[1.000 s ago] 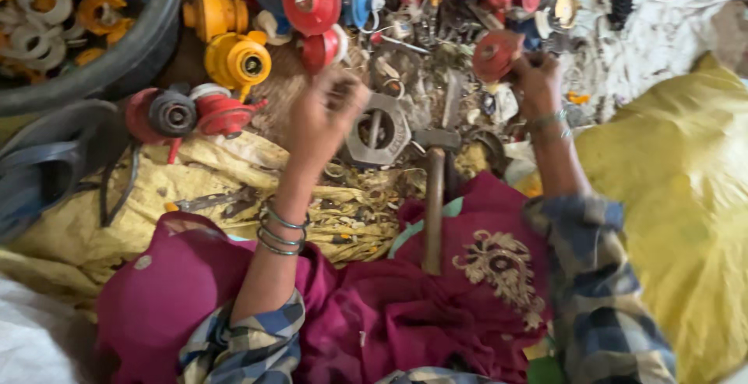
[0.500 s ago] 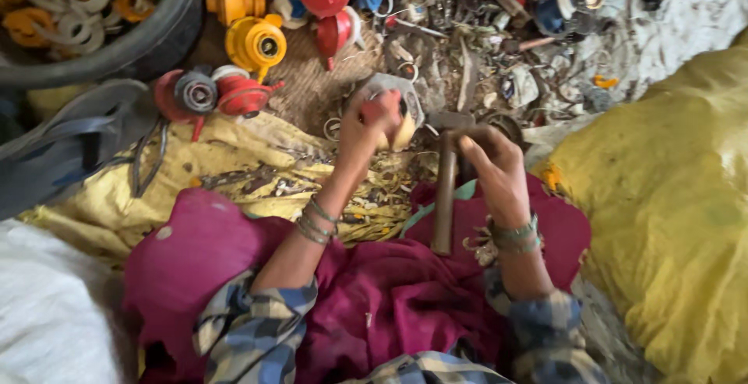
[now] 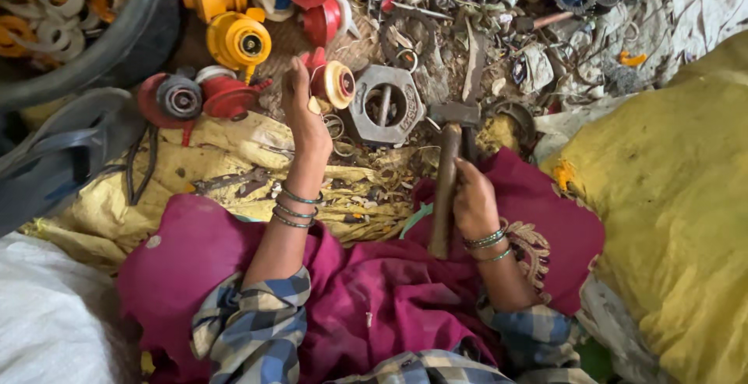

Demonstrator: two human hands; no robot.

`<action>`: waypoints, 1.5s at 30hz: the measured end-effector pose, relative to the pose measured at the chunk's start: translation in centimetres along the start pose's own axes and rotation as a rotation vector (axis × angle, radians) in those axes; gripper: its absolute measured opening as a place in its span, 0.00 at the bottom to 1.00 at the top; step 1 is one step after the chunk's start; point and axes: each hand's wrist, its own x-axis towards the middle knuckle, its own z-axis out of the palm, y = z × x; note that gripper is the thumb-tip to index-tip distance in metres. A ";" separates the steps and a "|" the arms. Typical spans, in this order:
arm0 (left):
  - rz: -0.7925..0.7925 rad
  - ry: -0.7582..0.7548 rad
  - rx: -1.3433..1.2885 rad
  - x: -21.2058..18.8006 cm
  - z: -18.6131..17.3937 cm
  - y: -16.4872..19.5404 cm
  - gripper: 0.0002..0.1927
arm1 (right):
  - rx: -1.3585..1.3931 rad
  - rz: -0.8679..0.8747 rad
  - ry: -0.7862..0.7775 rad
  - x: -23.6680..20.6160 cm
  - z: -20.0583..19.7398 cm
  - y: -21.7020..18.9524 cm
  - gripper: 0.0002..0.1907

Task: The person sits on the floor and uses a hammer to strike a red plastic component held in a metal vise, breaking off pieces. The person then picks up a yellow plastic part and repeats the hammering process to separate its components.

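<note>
Hammer (image 3: 448,166): wooden handle, dark metal head, lying with the head pointing away from the person and the handle running back over the maroon cloth (image 3: 389,298) on the lap. The right hand (image 3: 474,201) is closed around the handle near its middle, just below the head. The head rests beside a grey hexagonal metal block (image 3: 386,105) with a round central opening, which sits on the ground among scrap metal pieces.

The left hand (image 3: 302,107) is raised, fingers wrapped around a small red-and-cream plastic part (image 3: 333,82), held just left of the hexagonal block. Both wrists carry green bangles.

Surrounding items:
- Yellow plastic valve bodies (image 3: 234,37) lie beyond the left hand.
- Red plastic parts with a grey disc (image 3: 183,97) lie to the left of that hand.
- A dark round tub (image 3: 117,41) at the upper left holds yellow and white rings.
- A yellow sack (image 3: 670,220) fills the right side.
- A crumpled yellow sheet (image 3: 218,166) covers the ground in front of the lap.
</note>
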 end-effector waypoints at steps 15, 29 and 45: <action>0.004 -0.054 0.474 -1.4 -0.3 -3.3 0.22 | 0.133 0.024 -0.206 -3.8 3.4 -1.7 0.22; 0.184 0.010 0.412 -1.5 -1.5 -4.7 0.29 | -0.207 -0.009 -0.104 -3.3 3.1 0.0 0.13; 0.266 -0.012 0.702 -1.7 -1.1 -2.9 0.31 | -0.945 -0.967 -0.251 -15.6 12.8 -4.3 0.19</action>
